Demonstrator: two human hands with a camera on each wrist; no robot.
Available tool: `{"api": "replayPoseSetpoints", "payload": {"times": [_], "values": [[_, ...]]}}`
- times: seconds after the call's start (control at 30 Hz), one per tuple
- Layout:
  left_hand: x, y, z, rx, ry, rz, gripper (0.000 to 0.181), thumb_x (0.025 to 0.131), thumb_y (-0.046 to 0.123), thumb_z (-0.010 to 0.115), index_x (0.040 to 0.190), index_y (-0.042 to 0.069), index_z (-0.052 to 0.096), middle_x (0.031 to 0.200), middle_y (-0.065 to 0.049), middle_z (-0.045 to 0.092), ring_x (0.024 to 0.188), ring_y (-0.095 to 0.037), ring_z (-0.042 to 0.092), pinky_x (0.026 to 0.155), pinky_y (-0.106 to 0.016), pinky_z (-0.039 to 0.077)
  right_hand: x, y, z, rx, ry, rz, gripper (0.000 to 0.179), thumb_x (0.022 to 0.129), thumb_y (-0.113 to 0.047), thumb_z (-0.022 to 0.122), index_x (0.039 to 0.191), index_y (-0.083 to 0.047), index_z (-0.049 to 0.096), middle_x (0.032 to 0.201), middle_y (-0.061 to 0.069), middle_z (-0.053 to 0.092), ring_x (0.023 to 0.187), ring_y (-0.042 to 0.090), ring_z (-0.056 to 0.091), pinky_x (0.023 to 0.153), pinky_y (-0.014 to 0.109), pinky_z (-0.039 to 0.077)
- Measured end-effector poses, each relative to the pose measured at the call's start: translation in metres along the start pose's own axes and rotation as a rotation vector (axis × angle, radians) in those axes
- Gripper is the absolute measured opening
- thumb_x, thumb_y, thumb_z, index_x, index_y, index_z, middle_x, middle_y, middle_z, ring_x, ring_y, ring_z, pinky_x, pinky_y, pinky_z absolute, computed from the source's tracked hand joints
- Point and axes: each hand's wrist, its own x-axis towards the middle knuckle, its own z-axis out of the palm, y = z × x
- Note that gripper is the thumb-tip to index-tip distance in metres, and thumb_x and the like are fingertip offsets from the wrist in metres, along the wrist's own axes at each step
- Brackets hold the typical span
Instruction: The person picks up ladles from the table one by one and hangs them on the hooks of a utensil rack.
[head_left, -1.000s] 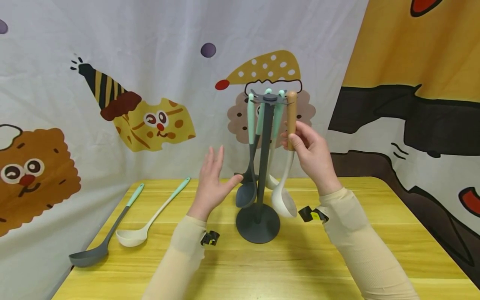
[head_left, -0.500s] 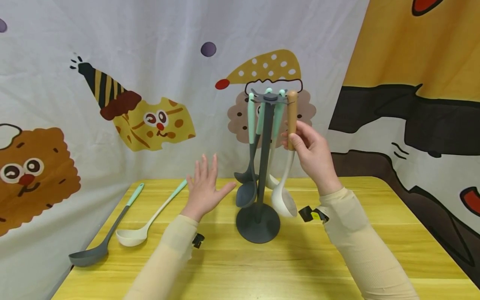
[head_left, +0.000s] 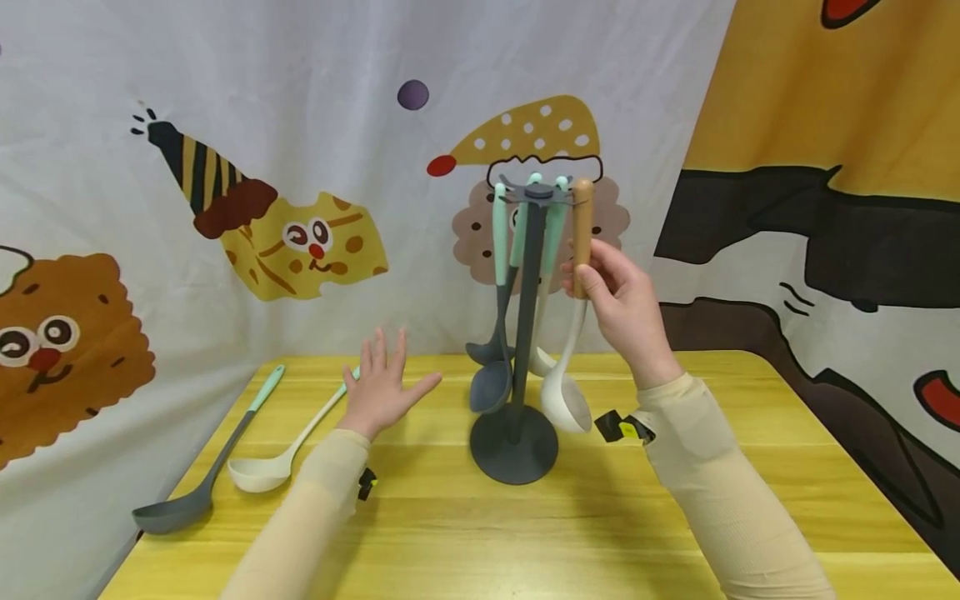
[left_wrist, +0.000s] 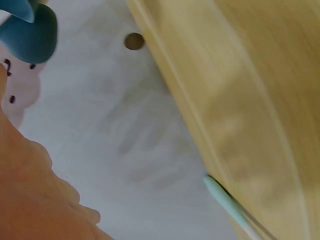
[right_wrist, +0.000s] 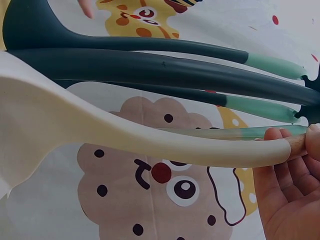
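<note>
My right hand (head_left: 630, 308) pinches the wooden handle of a white ladle (head_left: 564, 402), whose top meets the hooked crown of a dark grey utensil stand (head_left: 528, 317). In the right wrist view the ladle's pale neck (right_wrist: 200, 150) runs out from the fingers. Spread and holding nothing, my left hand (head_left: 381, 392) is over the table, left of the stand. Beside it a cream ladle with a green handle (head_left: 262, 473) lies on the table, its upper part partly hidden by that hand. Green-handled utensils hang from the stand, including a dark ladle (head_left: 491, 387).
A dark grey ladle with a green handle (head_left: 176, 512) lies farther left, near the edge of the wooden table (head_left: 600, 533). Behind the table hangs a white cloth (head_left: 315, 100) printed with cartoon figures.
My left hand has moved left and down, away from the stand, toward the cream ladle, its fingers spreading. The right hand keeps its hold on the wooden handle. The head view has shifted slightly.
</note>
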Motion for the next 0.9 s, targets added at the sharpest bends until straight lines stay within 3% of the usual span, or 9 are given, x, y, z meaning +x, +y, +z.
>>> {"api": "replayPoseSetpoints", "payload": {"times": [0.33, 0.9], "values": [[0.002, -0.036, 0.000, 0.011, -0.084, -0.119, 0.106, 0.086, 0.084, 0.033, 0.159, 0.018, -0.006, 0.161, -0.018, -0.021, 0.144, -0.046, -0.019, 0.101, -0.077, -0.013, 0.000, 0.000, 0.001, -0.004, -0.005, 0.000, 0.036, 0.102, -0.012, 0.053, 0.135, 0.002, 0.055, 0.110, 0.020, 0.064, 0.089, 0.018, 0.067, 0.083, 0.025, 0.055], [0.005, -0.079, -0.009, -0.007, -0.169, -0.223, 0.111, 0.085, 0.085, 0.033, 0.158, 0.013, -0.008, 0.158, -0.029, -0.018, 0.140, -0.054, -0.018, 0.096, -0.082, -0.011, -0.001, 0.000, 0.001, 0.001, -0.006, -0.006, 0.036, 0.102, -0.010, 0.054, 0.135, 0.005, 0.054, 0.109, 0.018, 0.064, 0.090, 0.022, 0.067, 0.082, 0.024, 0.055]]}}
